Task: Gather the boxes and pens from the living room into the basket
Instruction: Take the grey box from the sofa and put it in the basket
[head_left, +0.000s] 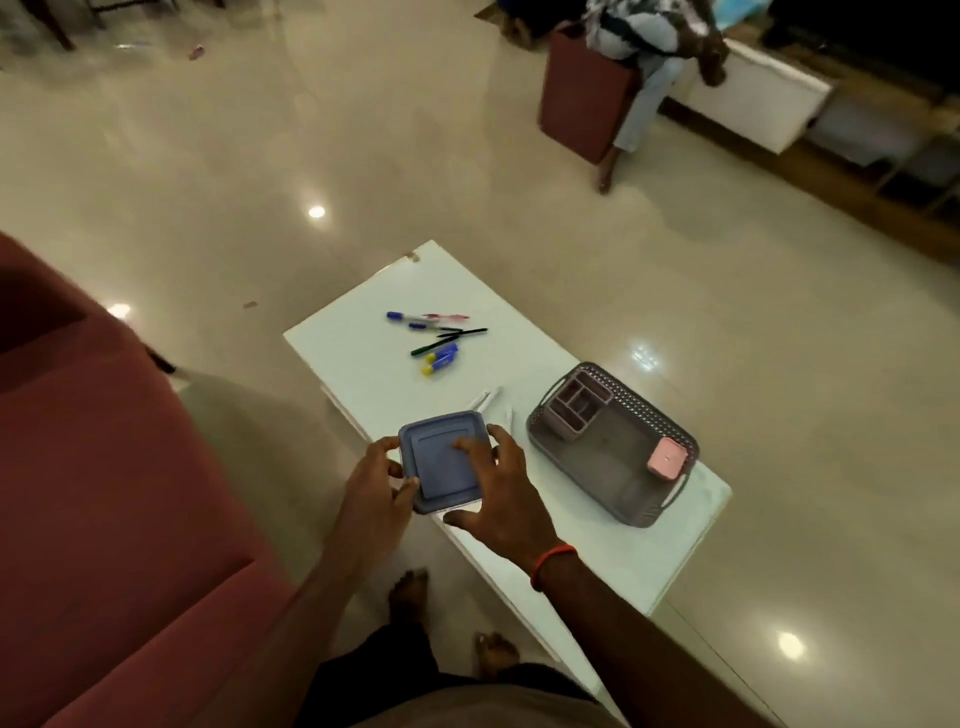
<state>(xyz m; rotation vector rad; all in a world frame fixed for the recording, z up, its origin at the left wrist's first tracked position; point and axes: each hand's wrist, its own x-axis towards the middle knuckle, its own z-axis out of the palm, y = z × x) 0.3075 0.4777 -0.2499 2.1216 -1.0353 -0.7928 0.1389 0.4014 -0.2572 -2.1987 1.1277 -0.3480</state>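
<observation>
A square blue box (439, 475) with a lid is held over the near left edge of the white table (597, 551). My left hand (375, 483) grips its left side and my right hand (501, 491) grips its right side, fingers across the lid. The grey perforated basket (615, 499) stands on the table to the right; it holds a pink divided organiser (576, 408) and a small pink box (666, 459). Several pens (436, 338), blue, green, black and red, lie scattered on the far part of the table. Two white pens (488, 401) lie just beyond the blue box.
A dark red sofa (104, 493) fills the left side. My bare feet (410, 590) stand on the shiny beige floor between sofa and table. A seated person (649, 57) on a red stool (582, 98) is at the far right, beside a low white shelf (753, 96).
</observation>
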